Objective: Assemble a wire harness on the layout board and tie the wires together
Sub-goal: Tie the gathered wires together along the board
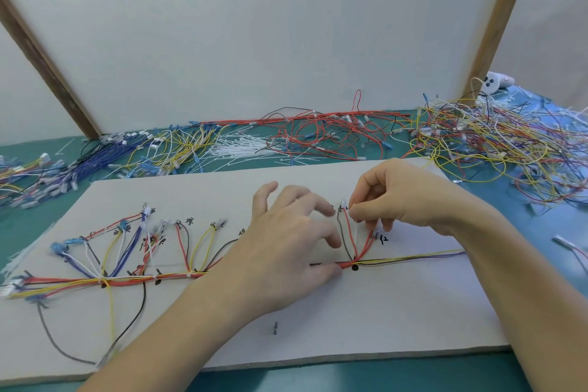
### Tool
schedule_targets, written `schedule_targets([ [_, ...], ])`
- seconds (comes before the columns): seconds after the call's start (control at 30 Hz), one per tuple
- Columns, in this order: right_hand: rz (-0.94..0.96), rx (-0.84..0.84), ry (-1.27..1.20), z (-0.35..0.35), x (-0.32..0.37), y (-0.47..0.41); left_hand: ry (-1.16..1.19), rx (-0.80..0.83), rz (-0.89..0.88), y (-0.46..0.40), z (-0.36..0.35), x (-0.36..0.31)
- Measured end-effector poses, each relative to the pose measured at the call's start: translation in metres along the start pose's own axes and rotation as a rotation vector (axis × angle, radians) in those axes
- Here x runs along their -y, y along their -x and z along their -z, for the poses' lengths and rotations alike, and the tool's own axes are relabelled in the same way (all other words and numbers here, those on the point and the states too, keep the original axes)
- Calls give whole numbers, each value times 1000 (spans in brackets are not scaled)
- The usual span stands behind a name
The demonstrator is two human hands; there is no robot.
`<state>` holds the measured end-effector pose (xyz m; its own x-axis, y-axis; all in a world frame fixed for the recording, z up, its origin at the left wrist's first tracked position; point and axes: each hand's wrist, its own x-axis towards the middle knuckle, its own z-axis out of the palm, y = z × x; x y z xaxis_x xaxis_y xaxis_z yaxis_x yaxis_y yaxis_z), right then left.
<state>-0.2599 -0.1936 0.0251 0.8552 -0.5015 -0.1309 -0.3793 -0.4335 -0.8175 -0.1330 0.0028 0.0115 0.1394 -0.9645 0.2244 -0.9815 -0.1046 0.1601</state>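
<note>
A: Quick pass. The layout board [286, 347] fills the lower half of the frame, and the wire harness [127, 280] runs along it from the far left to right of centre, with branches fanning up to small pegs.

B: Hands?

A: The right hand [404, 194], centre right, pinches the tip of a red wire [350, 232] between thumb and forefinger, probably seating that branch at its peg. The left hand [286, 232], mid-frame, has its fingers spread and relaxed and grips nothing. Its thumb presses the trunk down near a black dot [355, 268], likely so the bundle doesn't shift.

B: Ties?

A: A white tie already sits on the trunk at lower left. Loose cable ties [241, 146] lie in a pile above the board, within reach (sensible).

B: Any writing?

A: Handwritten characters beside the pegs, most blurred. One under the right hand looks like 红, red, and it matches the wires there. No brands.

B: Clutter?

A: Spare wires [496, 143] are heaped at upper right, sorted bundles at left.
</note>
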Motion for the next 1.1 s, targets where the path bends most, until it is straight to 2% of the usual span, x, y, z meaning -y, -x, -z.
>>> schedule_targets([
  [0.37,-2,78,-17,1,0,2,16,-98,-19,5,-20,-7],
  [0.43,17,-7,-23,1,1,2,54,-87,-10,4,-22,-7],
  [0.53,76,-252,-94,7,0,-2,76,-99,-9,5,-27,-8],
  [0.6,135,-338,-159,10,1,-3,90,-110,-10,6,-29,-7],
  [0.77,268,-266,-198,2,7,0,92,-137,0,5,-32,-6],
  [0.93,219,-163,-47,-4,5,0,102,-148,3,5,-33,-6],
  [1.1,200,-114,-16,-8,4,-2,108,-150,13,6,-33,-5],
])
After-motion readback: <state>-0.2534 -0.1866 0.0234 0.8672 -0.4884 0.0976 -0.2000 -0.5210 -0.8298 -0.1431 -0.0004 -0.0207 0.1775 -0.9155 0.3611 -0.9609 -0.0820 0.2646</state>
